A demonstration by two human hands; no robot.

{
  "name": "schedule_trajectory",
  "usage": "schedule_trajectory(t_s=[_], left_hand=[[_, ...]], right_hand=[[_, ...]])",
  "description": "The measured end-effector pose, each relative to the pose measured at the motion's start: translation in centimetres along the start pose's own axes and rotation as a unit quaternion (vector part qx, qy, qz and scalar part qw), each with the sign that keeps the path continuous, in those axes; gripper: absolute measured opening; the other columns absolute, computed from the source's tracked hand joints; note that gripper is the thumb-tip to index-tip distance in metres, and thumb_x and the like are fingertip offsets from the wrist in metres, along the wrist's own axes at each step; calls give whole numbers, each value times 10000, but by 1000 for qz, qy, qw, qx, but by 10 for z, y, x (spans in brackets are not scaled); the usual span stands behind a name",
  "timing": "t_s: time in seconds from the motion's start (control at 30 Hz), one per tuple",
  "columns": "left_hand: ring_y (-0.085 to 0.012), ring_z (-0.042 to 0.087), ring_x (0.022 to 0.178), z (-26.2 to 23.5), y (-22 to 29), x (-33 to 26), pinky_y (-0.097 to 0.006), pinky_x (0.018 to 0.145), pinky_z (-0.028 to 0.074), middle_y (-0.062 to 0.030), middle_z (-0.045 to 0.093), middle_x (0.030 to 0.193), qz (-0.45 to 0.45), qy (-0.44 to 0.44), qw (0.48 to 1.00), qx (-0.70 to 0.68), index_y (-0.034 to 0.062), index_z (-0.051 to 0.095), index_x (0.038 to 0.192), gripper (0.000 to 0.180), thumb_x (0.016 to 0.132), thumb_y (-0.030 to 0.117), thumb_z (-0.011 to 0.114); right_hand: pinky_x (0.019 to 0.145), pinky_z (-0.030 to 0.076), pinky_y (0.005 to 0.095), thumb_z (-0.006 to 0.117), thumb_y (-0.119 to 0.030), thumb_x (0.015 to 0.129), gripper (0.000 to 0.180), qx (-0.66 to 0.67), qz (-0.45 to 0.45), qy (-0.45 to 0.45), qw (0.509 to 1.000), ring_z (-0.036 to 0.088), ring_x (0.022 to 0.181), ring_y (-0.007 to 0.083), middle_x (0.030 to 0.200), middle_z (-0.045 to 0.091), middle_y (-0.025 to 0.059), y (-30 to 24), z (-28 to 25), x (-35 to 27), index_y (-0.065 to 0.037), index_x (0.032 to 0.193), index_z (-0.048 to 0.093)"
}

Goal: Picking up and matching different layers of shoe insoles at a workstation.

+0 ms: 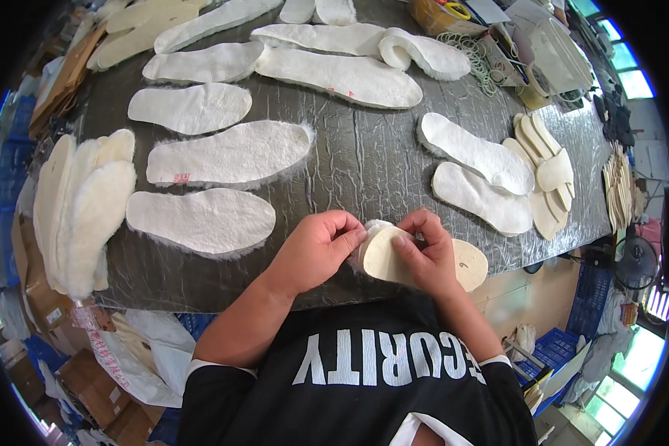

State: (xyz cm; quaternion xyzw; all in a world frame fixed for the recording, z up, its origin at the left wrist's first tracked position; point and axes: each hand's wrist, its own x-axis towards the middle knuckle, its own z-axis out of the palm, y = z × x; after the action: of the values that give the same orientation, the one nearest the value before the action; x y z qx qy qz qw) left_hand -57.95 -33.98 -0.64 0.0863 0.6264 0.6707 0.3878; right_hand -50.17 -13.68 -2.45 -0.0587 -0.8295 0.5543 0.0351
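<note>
Close to the table's front edge, I hold a cream insole (379, 259) with white fleece (377, 224) showing along its far left rim. My right hand (430, 256) is closed round its middle, thumb on the smooth face and fingers behind. Thumb and forefinger of my left hand (316, 249) pinch the fleecy edge at the insole's left end. The insole's underside is hidden. Left of my hands lies a white fleece insole (201, 219), with another (227, 154) beyond it. To the right are two more fleece pieces, one nearer (483, 199) and one farther (476, 152).
A stack of fleecy insoles (85, 212) stands at the table's left edge. Bundled cream insoles (548, 175) lie at the right. More insoles (338, 74) spread across the far side of the dark, plastic-covered table (342, 160). Pale elastic bands (479, 63) lie beside boxes at the back right.
</note>
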Motion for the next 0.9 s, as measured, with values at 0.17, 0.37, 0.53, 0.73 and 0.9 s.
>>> schedule_trajectory(t_s=[0.17,0.37,0.53,0.73,0.9], left_hand=[[-79,530,672,1,-17,4,-252,607,443,-14,597,724,35,60,994,87,-21,604,856,121,925,66,557],[-269,568,651,-6,-25,7,-349,622,460,-170,599,752,103,161,958,215,-37,580,835,106,873,60,598],[-79,516,674,-5,-12,1,-250,618,439,-28,598,736,105,72,979,159,-22,603,871,104,905,77,597],[-53,510,715,-4,-8,-2,-213,642,435,0,596,795,112,40,984,134,-14,605,889,91,922,70,588],[-58,522,725,-1,-5,-4,-214,648,445,-12,598,820,112,30,987,111,-21,598,891,89,925,58,577]], right_hand=[[797,345,332,688,-160,820,153,32,-90,-39,995,480,780,183,812,561,20,6,-6,-1,-77,844,562],[814,335,334,670,-177,841,151,162,-78,-53,982,472,772,176,791,539,16,7,-10,-4,-83,823,553],[776,362,288,670,-148,854,146,137,-3,-48,989,473,779,154,793,538,20,8,-4,-4,-60,831,556],[736,402,242,657,-118,881,123,154,52,-44,986,482,758,92,803,538,-7,-1,-1,-2,-48,848,562],[724,409,233,643,-119,896,115,144,50,-41,987,484,752,80,809,537,-16,-1,0,-3,-49,859,560]])
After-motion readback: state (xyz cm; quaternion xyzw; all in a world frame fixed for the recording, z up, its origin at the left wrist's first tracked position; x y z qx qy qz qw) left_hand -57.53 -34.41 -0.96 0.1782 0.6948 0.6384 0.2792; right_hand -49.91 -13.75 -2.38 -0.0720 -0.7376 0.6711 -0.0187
